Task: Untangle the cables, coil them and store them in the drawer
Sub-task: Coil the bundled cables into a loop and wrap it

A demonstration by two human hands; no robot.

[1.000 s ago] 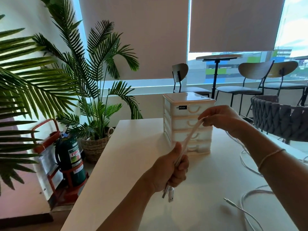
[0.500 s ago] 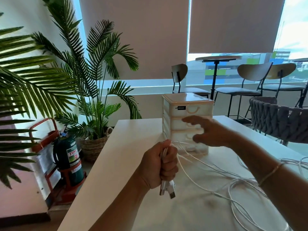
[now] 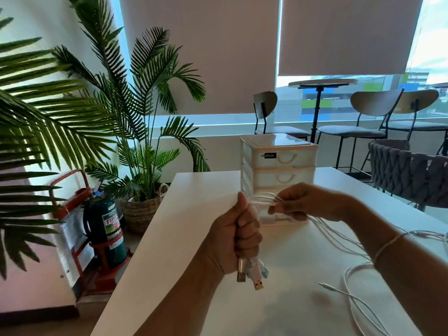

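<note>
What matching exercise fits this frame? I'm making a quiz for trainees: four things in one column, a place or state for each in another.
Things:
1. USB plugs
2. drawer unit
3. fire extinguisher
4. right hand

Places or states:
A. on the floor, left of the table
B. pinching white cable strands
C. hanging below the left hand
D. standing on the table, drawers closed

Pairs: 1-C, 2-D, 3-A, 4-B
</note>
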